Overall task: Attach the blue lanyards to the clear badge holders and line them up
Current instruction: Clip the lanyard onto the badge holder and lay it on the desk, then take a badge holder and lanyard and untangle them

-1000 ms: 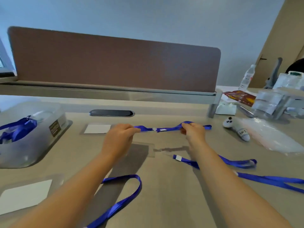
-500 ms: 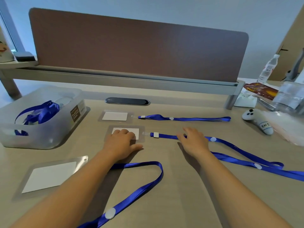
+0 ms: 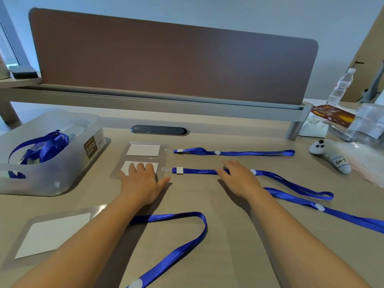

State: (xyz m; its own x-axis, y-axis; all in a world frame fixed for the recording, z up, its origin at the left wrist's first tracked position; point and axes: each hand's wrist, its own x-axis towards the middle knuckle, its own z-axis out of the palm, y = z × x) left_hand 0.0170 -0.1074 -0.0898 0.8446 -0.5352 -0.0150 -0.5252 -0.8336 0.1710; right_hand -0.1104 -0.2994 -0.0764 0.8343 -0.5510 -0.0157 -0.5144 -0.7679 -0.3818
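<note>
The left hand (image 3: 141,179) lies flat on the second badge holder (image 3: 138,169) on the bench (image 3: 239,235). The right hand (image 3: 239,177) presses flat on its floppy blue lanyard (image 3: 199,171). The light, slippery holder likely slides; best held by the clip end.

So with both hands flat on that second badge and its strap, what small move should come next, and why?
Probably sweep the right hand rightward along the second lanyard to straighten it, while the left hand pins the second badge holder. The first lanyard already lies straight, but the second one's far end curves toward the person.
</note>
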